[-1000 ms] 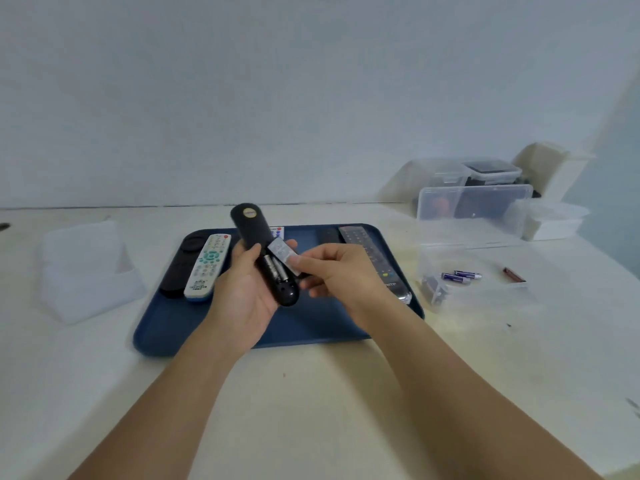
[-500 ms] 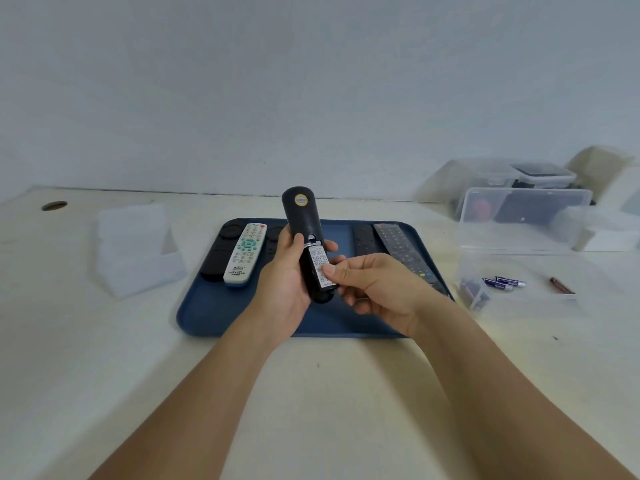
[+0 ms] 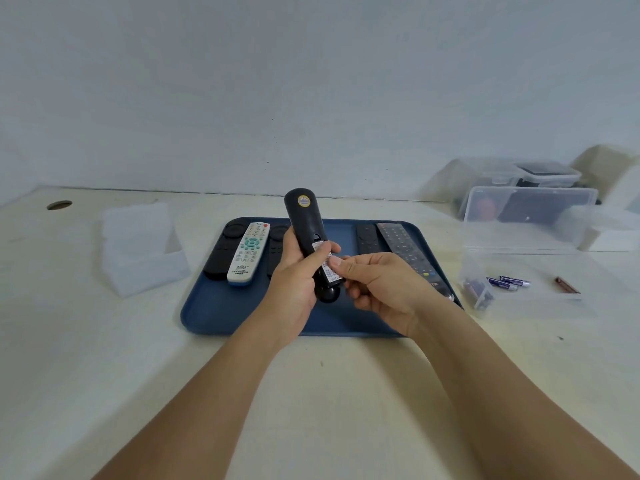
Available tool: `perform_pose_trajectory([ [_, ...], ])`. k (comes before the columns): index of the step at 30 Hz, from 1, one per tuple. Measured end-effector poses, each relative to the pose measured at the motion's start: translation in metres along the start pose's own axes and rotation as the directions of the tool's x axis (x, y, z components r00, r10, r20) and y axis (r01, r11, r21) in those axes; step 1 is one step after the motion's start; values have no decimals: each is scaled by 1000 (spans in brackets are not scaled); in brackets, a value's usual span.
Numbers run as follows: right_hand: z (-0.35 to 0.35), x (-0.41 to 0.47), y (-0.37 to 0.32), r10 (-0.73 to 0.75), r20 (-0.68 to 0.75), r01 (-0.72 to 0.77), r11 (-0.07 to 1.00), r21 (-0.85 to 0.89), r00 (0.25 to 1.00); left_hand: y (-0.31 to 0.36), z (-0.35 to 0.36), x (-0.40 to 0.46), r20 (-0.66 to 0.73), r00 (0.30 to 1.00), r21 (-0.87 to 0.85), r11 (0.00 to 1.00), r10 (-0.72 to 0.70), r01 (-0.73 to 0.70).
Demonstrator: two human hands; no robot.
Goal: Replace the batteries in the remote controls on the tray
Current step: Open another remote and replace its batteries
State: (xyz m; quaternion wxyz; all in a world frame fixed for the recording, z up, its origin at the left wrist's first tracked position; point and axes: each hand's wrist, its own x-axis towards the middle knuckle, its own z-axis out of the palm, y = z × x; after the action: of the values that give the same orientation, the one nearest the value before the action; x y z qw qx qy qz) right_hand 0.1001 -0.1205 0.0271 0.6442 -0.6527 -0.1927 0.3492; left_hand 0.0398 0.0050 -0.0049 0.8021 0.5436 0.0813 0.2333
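My left hand (image 3: 294, 278) grips a black remote (image 3: 304, 220) held upright over the blue tray (image 3: 214, 313), its back facing me. A labelled battery cover (image 3: 329, 271) lies on the remote's lower back, and my right hand (image 3: 377, 285) pinches that cover with thumb and fingers. On the tray lie a white remote (image 3: 247, 252), black remotes (image 3: 221, 254) beside it, and two dark remotes (image 3: 405, 251) at the right. Purple batteries (image 3: 507, 282) lie in a clear shallow box (image 3: 540, 299) to the right.
A frosted plastic box (image 3: 138, 247) stands left of the tray. Clear storage boxes (image 3: 530, 209) are stacked at the back right against the wall. A brown battery (image 3: 566, 285) lies in the shallow box. A cable hole (image 3: 59, 204) sits at the far left of the table.
The battery cover went from lifted off the open compartment to lying flat on the remote's back. The remote now stands more upright, and the view has shifted left.
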Motion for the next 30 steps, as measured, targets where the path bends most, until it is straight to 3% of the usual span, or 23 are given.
perform_pose_trajectory([
  [3, 0, 1, 2, -15, -6, 15, 1000, -6, 1000, -2, 0, 1, -26, 1000, 3, 1000, 8, -7],
  [14, -9, 1, 1, 31, 21, -31, 999, -42, 999, 1, -1, -5, 96, 995, 67, 998, -14, 8],
  [22, -5, 1, 0, -75, 0, 74, 982, -176, 997, 3, 3, -4, -9, 999, -37, 999, -32, 31],
  [28, -15, -3, -13, -111, 55, 111, 994, 4, 992, 10, -1, 1, -63, 997, -150, 988, -52, 42],
  [30, -21, -4, -15, -176, 83, 185, 975, -122, 981, 11, -3, 1, -55, 996, -154, 986, -74, 65],
])
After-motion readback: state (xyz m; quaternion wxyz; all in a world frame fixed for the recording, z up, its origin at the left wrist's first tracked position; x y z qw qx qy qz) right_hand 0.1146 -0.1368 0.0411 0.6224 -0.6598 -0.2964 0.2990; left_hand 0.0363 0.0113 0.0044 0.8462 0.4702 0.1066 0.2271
